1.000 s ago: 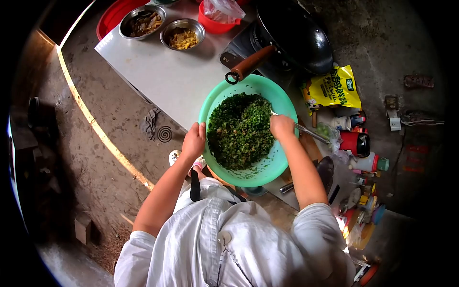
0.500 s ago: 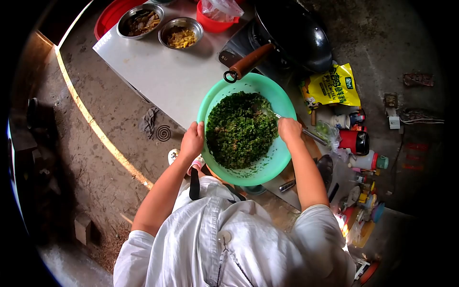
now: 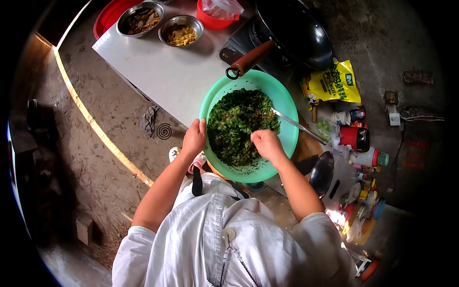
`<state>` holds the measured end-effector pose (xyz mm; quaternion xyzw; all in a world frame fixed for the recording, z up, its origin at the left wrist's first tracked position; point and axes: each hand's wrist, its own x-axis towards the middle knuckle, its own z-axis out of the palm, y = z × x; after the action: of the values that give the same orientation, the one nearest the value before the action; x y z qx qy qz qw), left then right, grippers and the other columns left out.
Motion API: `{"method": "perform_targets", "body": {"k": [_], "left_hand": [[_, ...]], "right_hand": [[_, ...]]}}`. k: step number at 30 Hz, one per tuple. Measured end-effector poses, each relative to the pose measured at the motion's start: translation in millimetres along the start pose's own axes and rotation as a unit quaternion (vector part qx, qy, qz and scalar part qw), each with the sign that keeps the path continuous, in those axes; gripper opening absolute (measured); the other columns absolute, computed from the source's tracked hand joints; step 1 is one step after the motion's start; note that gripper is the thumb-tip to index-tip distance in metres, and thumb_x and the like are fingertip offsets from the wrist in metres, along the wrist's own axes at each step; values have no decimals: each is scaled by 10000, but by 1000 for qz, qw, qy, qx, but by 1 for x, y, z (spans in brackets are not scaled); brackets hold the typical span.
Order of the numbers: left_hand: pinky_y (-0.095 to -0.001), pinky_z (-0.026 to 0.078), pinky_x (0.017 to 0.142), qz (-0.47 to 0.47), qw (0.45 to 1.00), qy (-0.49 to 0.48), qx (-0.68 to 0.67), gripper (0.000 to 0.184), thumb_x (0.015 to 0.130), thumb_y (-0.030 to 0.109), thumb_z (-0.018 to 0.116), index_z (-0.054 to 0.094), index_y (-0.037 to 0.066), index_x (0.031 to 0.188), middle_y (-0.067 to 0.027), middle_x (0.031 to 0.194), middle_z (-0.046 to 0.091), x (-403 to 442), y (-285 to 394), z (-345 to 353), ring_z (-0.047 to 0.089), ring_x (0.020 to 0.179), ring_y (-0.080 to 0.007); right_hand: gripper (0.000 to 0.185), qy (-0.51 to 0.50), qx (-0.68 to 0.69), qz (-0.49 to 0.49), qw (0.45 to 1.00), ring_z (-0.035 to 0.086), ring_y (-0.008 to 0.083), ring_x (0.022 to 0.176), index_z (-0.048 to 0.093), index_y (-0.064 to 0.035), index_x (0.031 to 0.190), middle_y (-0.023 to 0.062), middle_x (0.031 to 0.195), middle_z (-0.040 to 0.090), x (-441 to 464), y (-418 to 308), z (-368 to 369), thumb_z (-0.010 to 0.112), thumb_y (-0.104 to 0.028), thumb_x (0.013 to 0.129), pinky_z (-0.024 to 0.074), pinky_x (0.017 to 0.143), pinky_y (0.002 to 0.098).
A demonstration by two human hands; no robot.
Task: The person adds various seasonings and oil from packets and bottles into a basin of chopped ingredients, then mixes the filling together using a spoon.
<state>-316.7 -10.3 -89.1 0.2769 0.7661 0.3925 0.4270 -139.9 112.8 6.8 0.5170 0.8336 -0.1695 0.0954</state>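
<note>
A pale green plastic basin (image 3: pixel 287 158) is full of finely chopped greens (image 3: pixel 244 143) with small brown bits among them. My left hand (image 3: pixel 194 137) grips the basin's left rim, thumb uppermost. Over the lower right of the greens, my right hand (image 3: pixel 267 144) is closed; what it holds, if anything, is hidden. The greens to its left look smeared by motion. A utensil with a long metal handle (image 3: pixel 306 130) leans over the basin's right rim, its head buried in the greens and apart from my right hand.
A black wok (image 3: pixel 301 38) sits beyond the basin, its wooden handle (image 3: pixel 253 58) near the far rim. Two steel bowls of food (image 3: pixel 180 44) (image 3: pixel 139 32) and a red bowl (image 3: pixel 210 21) stand on the white table (image 3: pixel 158 71). Right lie a yellow packet (image 3: pixel 332 83) and several jars.
My right hand has moved left and down, from beside the metal handle to over the greens. The metal handle now rests uncovered on the rim. My left hand keeps its grip.
</note>
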Motion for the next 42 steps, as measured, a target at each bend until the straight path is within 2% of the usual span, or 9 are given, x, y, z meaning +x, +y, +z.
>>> {"method": "perform_targets", "body": {"k": [2, 6, 14, 20, 24, 28, 31, 38, 42], "left_hand": [[-447, 399, 625, -3, 1000, -5, -5, 402, 918, 352, 333, 450, -12, 793, -235, 696, 530, 1, 1, 0, 521, 685, -402], [-449, 401, 624, 6, 1000, -4, 1, 405, 918, 356, 334, 454, -11, 794, -227, 689, 534, 4, -5, 2, 525, 682, -400], [-445, 404, 614, -5, 1000, -4, -3, 393, 919, 357, 336, 457, -1, 813, -222, 689, 538, 1, 2, 0, 528, 673, -396], [-447, 406, 611, -7, 1000, -13, 12, 382, 920, 350, 340, 456, 0, 817, -225, 689, 539, 0, 3, -3, 529, 666, -396], [-453, 408, 617, -2, 1000, -5, 5, 388, 919, 355, 338, 451, -2, 814, -232, 700, 545, 1, 0, 0, 531, 682, -406], [-463, 406, 619, -7, 1000, -5, 18, 395, 920, 363, 329, 446, -2, 820, -238, 708, 547, 1, 0, 1, 532, 694, -415], [-470, 402, 617, -6, 1000, -10, 12, 395, 920, 365, 327, 443, 1, 822, -241, 704, 545, 0, 1, -1, 526, 688, -423], [-463, 401, 616, 4, 1000, -1, 20, 398, 920, 365, 326, 441, -2, 817, -241, 700, 541, -1, 3, 0, 523, 687, -420], [-458, 402, 619, -6, 1000, -4, 22, 399, 920, 363, 330, 439, -5, 812, -240, 700, 538, -1, 7, -2, 525, 688, -415]], "right_hand": [[193, 43, -53, -16, 998, 587, 350, 690, 616, -53, 706, 163, 701, 605, 13, 9, 5, 481, -150, 803, 461, 631, 437], [152, -65, -158, 19, 985, 599, 350, 726, 617, -14, 673, 199, 728, 608, 12, 45, 45, 490, -58, 744, 464, 667, 438], [189, -125, 117, -4, 985, 558, 366, 658, 589, -47, 708, 176, 688, 575, -9, 18, 35, 519, -198, 798, 446, 590, 442], [120, -20, -157, 26, 987, 601, 349, 722, 621, -5, 723, 203, 739, 604, 38, 26, 27, 506, -40, 731, 475, 632, 429], [179, -137, -191, -47, 971, 581, 379, 654, 610, -37, 734, 200, 681, 592, -26, 30, 43, 485, -145, 802, 462, 607, 467], [209, -50, -85, -88, 991, 569, 383, 612, 572, -41, 697, 190, 642, 580, -11, -6, 35, 470, -171, 824, 453, 578, 486], [84, -4, -146, -58, 988, 614, 335, 666, 598, -21, 705, 182, 695, 613, 36, -7, 36, 518, -40, 722, 494, 611, 409], [132, -166, -219, -67, 959, 612, 352, 691, 618, -23, 761, 196, 719, 615, -30, 13, 37, 503, -78, 726, 485, 627, 452], [149, -17, -105, -117, 987, 598, 366, 633, 585, -28, 733, 193, 656, 596, -1, -18, 38, 462, -95, 783, 478, 608, 465]]}}
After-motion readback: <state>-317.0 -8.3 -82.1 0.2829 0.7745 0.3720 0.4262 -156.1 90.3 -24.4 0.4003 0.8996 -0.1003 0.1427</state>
